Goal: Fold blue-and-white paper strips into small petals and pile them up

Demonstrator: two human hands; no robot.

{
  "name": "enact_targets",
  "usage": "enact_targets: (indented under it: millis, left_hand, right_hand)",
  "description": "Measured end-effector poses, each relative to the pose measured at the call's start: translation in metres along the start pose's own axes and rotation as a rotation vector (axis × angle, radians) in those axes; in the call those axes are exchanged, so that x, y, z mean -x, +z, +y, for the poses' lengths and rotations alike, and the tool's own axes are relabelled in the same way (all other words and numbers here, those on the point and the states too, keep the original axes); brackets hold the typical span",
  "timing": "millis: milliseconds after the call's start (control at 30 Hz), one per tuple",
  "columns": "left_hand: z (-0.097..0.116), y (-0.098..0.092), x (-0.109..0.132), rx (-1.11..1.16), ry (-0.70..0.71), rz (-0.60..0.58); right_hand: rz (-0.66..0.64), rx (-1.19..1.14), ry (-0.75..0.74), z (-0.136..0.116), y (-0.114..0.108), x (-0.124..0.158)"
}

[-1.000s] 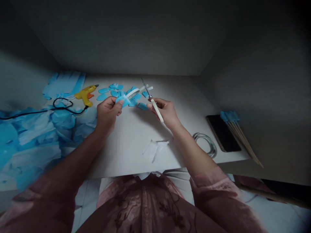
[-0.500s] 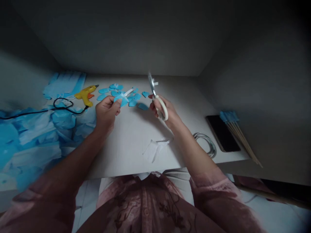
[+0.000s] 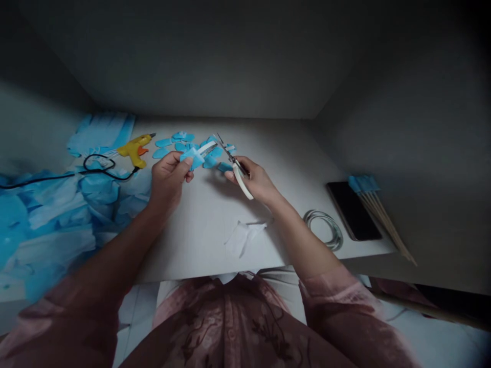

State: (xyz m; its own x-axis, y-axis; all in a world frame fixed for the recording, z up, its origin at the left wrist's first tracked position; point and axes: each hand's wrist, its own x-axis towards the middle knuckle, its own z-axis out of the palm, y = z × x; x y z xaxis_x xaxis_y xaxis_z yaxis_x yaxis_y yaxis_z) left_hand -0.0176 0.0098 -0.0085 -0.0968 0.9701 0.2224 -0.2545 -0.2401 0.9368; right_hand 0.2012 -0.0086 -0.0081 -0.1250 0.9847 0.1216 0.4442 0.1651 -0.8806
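Observation:
Pinched in my left hand (image 3: 171,174) is a small blue fabric piece (image 3: 194,157) with a whitish strip along its right edge. My right hand (image 3: 253,178) grips scissors (image 3: 242,180) with cream handles, their blades angled up and left toward that piece. The blades look parted and stand just right of the strip. Behind and below both hands, several blue petal-shaped cutouts (image 3: 163,143) lie on the white table (image 3: 192,225); some are partly hidden by the piece and the scissors.
A yellow glue gun (image 3: 134,149) with a black cord lies left, beside a heap of blue and white fabric (image 3: 72,204). A white scrap (image 3: 246,236) lies near the front. At right are coiled wire (image 3: 324,230), a black phone (image 3: 353,210) and blue-tipped sticks (image 3: 379,209).
My right hand has turned the scissors from pointing upright to pointing left, bringing the blades nearer the blue piece. The small white bit by the blades is gone from there. My left hand stays nearly still.

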Motion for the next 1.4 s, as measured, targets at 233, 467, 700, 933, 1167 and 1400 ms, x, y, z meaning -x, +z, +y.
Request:
enact_targets:
  millis: [233,467,700,933,1167,1400]
  left_hand:
    - [-0.003,0.000,0.004,-0.006,-0.002,-0.139]
    - [-0.003,-0.001,0.003,0.003,0.004,-0.129]
    - [0.004,0.003,0.004,-0.032,-0.052,-0.048]
    - [0.012,0.006,0.007,-0.034,-0.072,-0.008]
    - [0.014,0.006,0.003,0.022,-0.064,0.042]
    - [0.016,0.010,0.004,0.047,-0.053,0.046]
  right_hand:
    - [-0.036,-0.155,0.007,-0.002,0.000,0.000]
    - [-0.017,-0.343,0.068,-0.011,-0.004,0.003]
    - [0.054,-0.346,0.075,-0.011,-0.007,0.001]
    - [0.265,0.139,-0.082,-0.002,-0.011,-0.001]
    - [0.379,0.164,-0.063,0.006,-0.028,-0.008]
    - [0.031,0.038,-0.034,-0.003,-0.016,-0.002]
